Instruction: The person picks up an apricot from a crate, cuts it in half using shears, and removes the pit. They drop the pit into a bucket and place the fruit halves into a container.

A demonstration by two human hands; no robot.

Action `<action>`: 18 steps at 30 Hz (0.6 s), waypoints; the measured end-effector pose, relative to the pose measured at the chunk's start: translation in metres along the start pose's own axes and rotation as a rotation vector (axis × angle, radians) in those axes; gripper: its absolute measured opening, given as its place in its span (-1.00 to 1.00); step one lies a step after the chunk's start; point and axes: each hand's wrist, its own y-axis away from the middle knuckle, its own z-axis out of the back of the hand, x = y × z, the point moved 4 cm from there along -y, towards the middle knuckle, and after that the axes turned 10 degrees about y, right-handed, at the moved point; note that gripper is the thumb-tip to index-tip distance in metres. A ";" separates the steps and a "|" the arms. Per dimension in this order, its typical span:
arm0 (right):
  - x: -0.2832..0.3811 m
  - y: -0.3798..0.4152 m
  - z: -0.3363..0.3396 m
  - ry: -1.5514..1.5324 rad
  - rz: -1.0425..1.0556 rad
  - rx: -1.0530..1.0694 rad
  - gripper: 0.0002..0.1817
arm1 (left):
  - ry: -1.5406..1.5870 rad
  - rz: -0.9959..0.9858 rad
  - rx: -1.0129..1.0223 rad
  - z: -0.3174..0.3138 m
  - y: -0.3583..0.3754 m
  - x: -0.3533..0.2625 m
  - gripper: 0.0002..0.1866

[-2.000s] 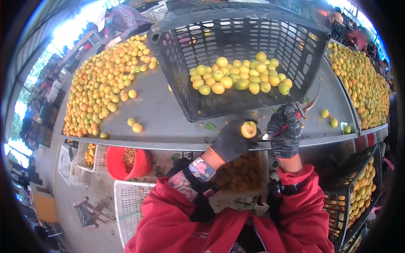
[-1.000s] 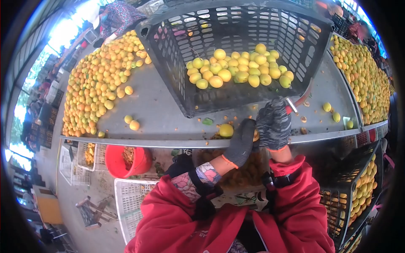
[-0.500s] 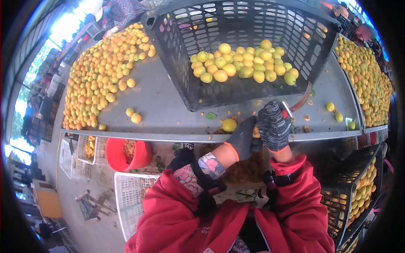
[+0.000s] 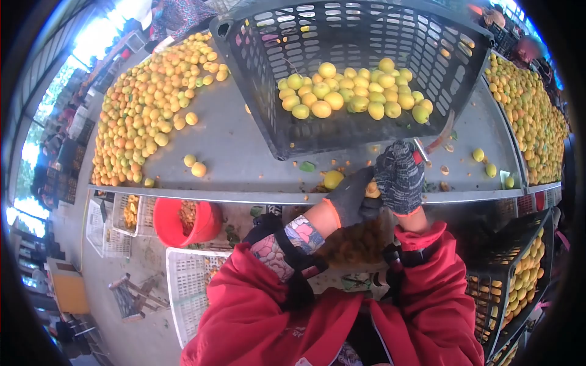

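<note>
My left hand (image 4: 353, 198), in a dark glove, is closed around an apricot (image 4: 372, 190) at the table's front edge; only a small part of the fruit shows. My right hand (image 4: 400, 177), in a grey knitted glove, is closed on a knife (image 4: 438, 141) with a red handle, its curved blade pointing up and right. Both hands are close together, the right one's fingers against the apricot. A whole yellow apricot (image 4: 333, 179) lies on the metal table (image 4: 232, 161) just beyond my left hand. Past the hands, a black plastic crate (image 4: 323, 141) lies tilted with several apricots inside.
Piles of apricots (image 4: 137, 116) cover the table's left, with another pile (image 4: 531, 116) at far right. Below the table stand a red bucket (image 4: 210, 222), a white crate (image 4: 183, 287) and a black crate (image 4: 482, 305) of fruit. Another person's patterned sleeve (image 4: 183, 15) shows at upper left.
My hands have shifted slightly with the apricot and knife still held together. The knife blade is now blurred and more of the apricot shows between my hands.
</note>
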 end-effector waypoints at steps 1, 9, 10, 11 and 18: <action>-0.002 0.001 -0.001 -0.055 -0.011 0.009 -0.45 | 0.013 0.041 0.075 -0.001 0.001 -0.001 -0.75; 0.001 0.007 -0.012 -1.081 -0.313 0.106 -0.58 | 0.106 0.222 0.125 0.014 -0.007 0.004 -0.68; 0.003 0.007 -0.012 -1.138 -0.323 0.125 -0.60 | 0.110 0.240 0.112 0.010 -0.005 0.003 -0.67; 0.003 0.009 -0.010 -0.964 -0.205 0.158 -0.62 | 0.104 0.269 0.103 0.006 -0.002 0.002 -0.69; -0.003 0.016 -0.009 -0.128 -0.033 0.269 -0.56 | 0.165 0.306 0.123 0.004 0.001 0.006 -0.70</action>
